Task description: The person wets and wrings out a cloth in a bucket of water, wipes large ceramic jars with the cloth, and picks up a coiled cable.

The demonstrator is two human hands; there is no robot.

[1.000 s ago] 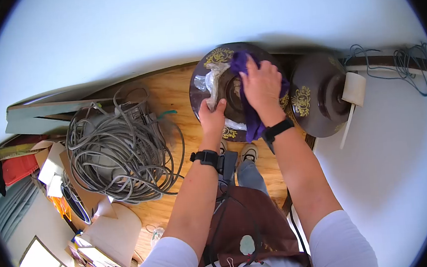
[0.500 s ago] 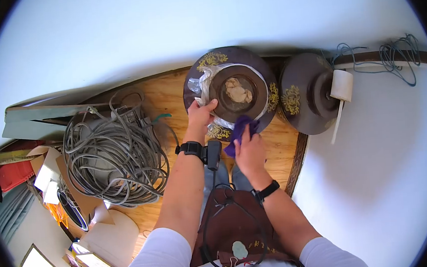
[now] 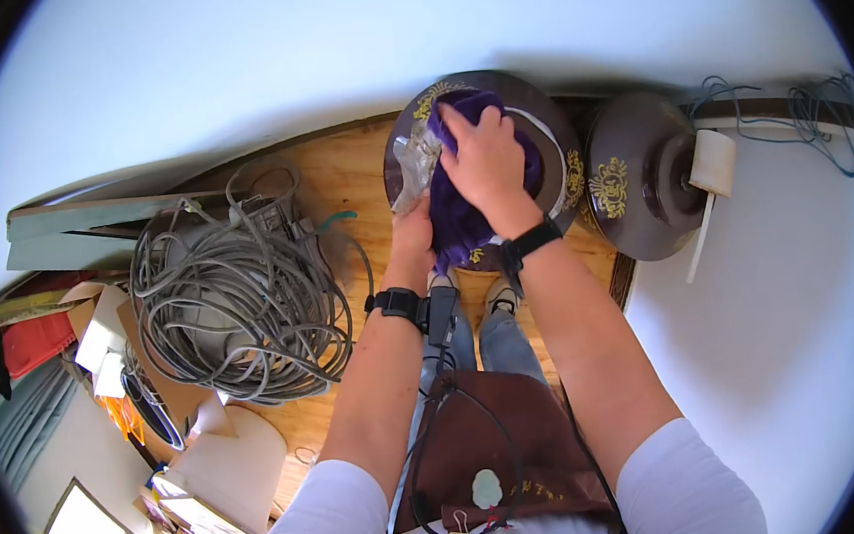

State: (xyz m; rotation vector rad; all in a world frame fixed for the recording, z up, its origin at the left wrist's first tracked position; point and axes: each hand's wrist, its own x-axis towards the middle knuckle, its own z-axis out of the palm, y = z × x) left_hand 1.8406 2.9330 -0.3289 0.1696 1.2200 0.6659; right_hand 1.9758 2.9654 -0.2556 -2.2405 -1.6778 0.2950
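Observation:
A dark brown glazed jar [image 3: 564, 141] with gold floral patterns stands in front of me against the wall. My right hand [image 3: 487, 157] grips a purple cloth [image 3: 456, 227] and presses it over the jar's top, hiding most of the top's middle. At the near left side of that top, my left hand [image 3: 413, 236] is closed on crumpled clear plastic [image 3: 415, 160], its fingertips partly hidden. A white band of plastic shows around the top's right side.
A second brown jar [image 3: 626, 176] touches the wall at right, with a white cylinder on a stick [image 3: 713, 164] by it. A large coil of grey cable [image 3: 240, 312] lies at left. Boards [image 3: 93, 228], boxes and a blue cord [image 3: 822, 120] lie around.
My right hand has moved up and forward, spreading the purple cloth over the jar's top. The crumpled beige lump there is now covered. The clear plastic stands up more by my left hand.

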